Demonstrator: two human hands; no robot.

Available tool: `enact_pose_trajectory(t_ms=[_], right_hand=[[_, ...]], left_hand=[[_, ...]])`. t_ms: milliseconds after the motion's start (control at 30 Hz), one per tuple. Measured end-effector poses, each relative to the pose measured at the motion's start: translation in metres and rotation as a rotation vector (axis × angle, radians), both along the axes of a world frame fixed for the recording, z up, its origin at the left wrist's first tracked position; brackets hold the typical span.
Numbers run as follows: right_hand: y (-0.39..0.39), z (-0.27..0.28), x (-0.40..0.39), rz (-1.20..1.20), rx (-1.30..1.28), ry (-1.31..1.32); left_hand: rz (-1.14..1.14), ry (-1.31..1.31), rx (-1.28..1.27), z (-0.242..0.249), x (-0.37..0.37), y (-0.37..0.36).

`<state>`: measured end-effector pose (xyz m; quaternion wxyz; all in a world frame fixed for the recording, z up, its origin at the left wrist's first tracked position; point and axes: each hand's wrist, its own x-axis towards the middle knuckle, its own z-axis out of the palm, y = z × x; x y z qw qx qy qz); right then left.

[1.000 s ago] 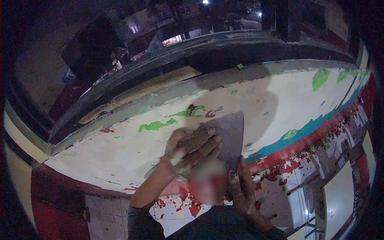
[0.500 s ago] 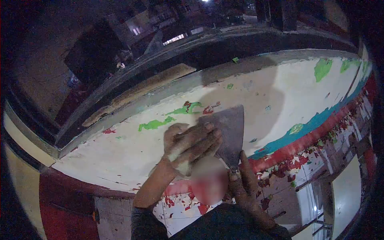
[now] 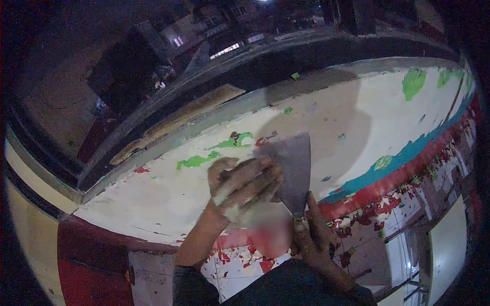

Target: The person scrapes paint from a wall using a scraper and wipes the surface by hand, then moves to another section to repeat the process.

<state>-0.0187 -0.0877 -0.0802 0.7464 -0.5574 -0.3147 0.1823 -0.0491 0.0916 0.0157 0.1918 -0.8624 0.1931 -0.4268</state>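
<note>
A wide grey scraper blade (image 3: 297, 171) lies at the middle of the view, over a pale wall surface (image 3: 158, 204) with patches of green paint (image 3: 199, 160). My right hand (image 3: 312, 232) is wrapped round the scraper's handle, below the blade. My left hand (image 3: 242, 186) is at the blade's left side, its fingers bent and pressed together, with fingertips at the blade's edge. Whitish dust covers the back of this hand. Whether it holds anything behind the fingers is hidden.
A dark ledge (image 3: 286, 64) runs along the far side of the surface. Teal (image 3: 365, 179) and red paint edge the near side. Paint flakes (image 3: 266, 265) litter the tiled floor. A pale board (image 3: 449, 250) stands at the lower right.
The view has shifted slightly, so the ledge and floor appear a little displaced. Both hands and the scraper keep nearly the same places.
</note>
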Motion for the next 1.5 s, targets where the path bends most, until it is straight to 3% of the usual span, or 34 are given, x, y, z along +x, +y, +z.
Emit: enact_pose_trajectory(t_ms=[233, 400, 500, 600, 667, 733, 833, 1033, 1167, 1233, 1433, 1500], right_hand=[[-0.011, 0.001, -0.001, -0.014, -0.046, 0.064], [-0.019, 0.000, 0.001, -0.079, -0.082, -0.088], [-0.018, 0.002, 0.005, -0.144, -0.181, -0.302], [-0.013, 0.000, 0.006, -0.290, -0.118, -0.532], [-0.013, 0.001, 0.005, -0.275, -0.045, -0.458], [-0.020, 0.009, 0.006, -0.100, -0.023, -0.187], [-0.018, 0.014, 0.004, -0.117, -0.036, -0.226], [-0.022, 0.018, 0.006, -0.035, -0.143, -0.057], [-0.025, 0.014, 0.005, -0.081, -0.018, -0.128], [-0.019, 0.012, 0.010, -0.096, -0.021, -0.219], [-0.031, 0.019, 0.003, -0.090, -0.047, -0.079], [-0.027, 0.015, 0.007, -0.266, -0.270, -0.528]], left_hand=[[-0.065, -0.003, -0.015, -0.002, 0.004, -0.001], [-0.047, 0.066, -0.043, -0.008, 0.005, -0.007], [-0.022, 0.052, 0.007, -0.002, 0.007, -0.006], [-0.048, 0.000, -0.073, 0.000, 0.011, -0.015], [-0.074, 0.019, -0.099, 0.001, 0.011, -0.016], [-0.055, -0.042, -0.110, 0.002, 0.014, -0.016], [-0.063, -0.043, -0.124, -0.002, 0.012, -0.015], [-0.042, -0.046, -0.072, -0.005, 0.012, -0.009], [-0.036, 0.047, -0.056, -0.004, 0.011, -0.013], [-0.070, -0.089, -0.109, -0.005, 0.016, -0.012], [-0.096, -0.028, -0.149, -0.006, 0.017, -0.016], [-0.073, -0.034, -0.124, -0.008, 0.015, -0.012]])
